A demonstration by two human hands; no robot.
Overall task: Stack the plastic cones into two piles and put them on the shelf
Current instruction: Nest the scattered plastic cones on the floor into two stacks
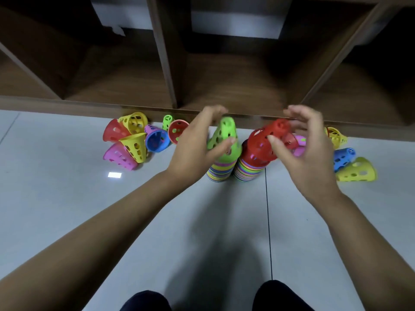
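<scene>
Before an empty wooden shelf (224,86), two piles (235,169) of plastic cones rise from the floor. The left hand (193,144) grips a green cone (224,140) atop one pile; the right hand (307,149) holds a tilted red cone (267,140), which likely needs straightening to seat. Loose cones (132,142) wait.

arms: bare to the elbow, no sleeves | left hand (193,151), right hand (307,149): ungloved | knees (146,301): dark trousers

Open shelf bays (235,86) (cones (132,140) flanking)
</scene>
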